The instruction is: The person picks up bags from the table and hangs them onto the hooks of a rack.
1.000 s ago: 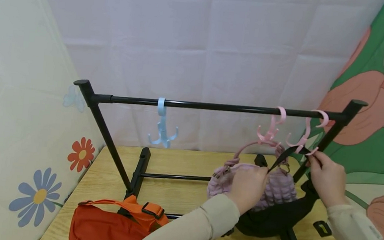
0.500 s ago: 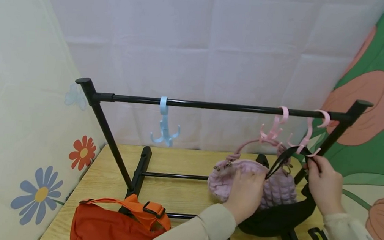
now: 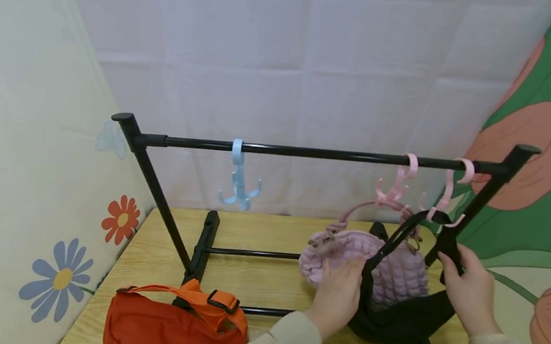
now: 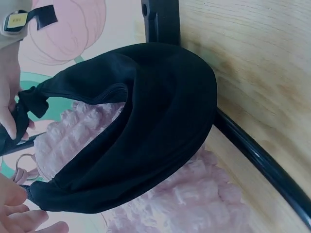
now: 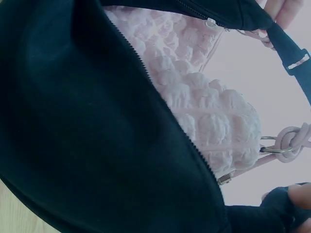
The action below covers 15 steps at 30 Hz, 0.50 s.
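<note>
A black crescent-shaped shoulder bag (image 3: 405, 320) hangs by its strap from the right pink hook (image 3: 445, 195). My right hand (image 3: 472, 287) grips the strap at the bag's right end, thumb and fingers around the fabric. At the bag's left end my left hand (image 3: 338, 295) lies against the strap with its fingers loosely extended, not curled round it. Behind the black bag, a lilac quilted handbag (image 3: 342, 251) hangs by its handle from another pink hook (image 3: 394, 188). In the right wrist view, the black bag's zipper edge (image 5: 160, 102) crosses in front of the lilac quilting.
A black rack's top bar (image 3: 306, 153) carries the hooks, including a light blue hook (image 3: 239, 182) on the left. An orange-red bag (image 3: 159, 323) lies on the wooden table (image 3: 261, 228) at front left. Black feet and lower rails of the rack stand on the table.
My left hand has loosened from the strap and moved down and left. The right hand has slid lower from the hook along the strap. The black bag now hangs from the hook.
</note>
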{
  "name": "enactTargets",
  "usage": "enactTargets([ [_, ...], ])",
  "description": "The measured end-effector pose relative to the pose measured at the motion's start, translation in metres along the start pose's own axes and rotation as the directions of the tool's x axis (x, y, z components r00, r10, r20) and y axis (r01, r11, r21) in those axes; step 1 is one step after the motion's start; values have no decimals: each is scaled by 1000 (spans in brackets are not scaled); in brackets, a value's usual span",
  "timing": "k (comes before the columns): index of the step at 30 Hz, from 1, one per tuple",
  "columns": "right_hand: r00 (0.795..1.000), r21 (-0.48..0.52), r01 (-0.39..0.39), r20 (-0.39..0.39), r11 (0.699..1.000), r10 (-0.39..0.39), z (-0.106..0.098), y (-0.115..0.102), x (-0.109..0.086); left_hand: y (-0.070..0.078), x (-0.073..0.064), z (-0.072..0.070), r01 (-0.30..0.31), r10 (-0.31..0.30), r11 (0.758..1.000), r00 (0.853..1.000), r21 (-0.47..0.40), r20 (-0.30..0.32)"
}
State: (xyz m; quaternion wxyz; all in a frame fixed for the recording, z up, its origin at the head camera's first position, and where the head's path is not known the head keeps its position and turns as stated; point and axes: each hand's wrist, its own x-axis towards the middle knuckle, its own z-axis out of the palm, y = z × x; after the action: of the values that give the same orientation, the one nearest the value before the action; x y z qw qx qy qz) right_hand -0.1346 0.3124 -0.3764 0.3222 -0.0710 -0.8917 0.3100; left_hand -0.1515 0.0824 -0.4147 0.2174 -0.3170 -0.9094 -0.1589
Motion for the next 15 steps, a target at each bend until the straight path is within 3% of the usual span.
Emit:
enactTargets([
  [5, 1000, 1, -23, 12, 1000, 23, -2, 2, -6, -3, -6, 3, 46, -42, 992, 998, -115, 42],
  [9, 1000, 22, -24, -18, 999, 24, -1, 5, -11, -3, -11, 2, 95, -71, 965, 992, -245, 105],
  [15, 992, 51, -95, -75, 994, 98, 4, 6, -20, -6, -20, 0, 129, -94, 939, 988, -319, 124],
])
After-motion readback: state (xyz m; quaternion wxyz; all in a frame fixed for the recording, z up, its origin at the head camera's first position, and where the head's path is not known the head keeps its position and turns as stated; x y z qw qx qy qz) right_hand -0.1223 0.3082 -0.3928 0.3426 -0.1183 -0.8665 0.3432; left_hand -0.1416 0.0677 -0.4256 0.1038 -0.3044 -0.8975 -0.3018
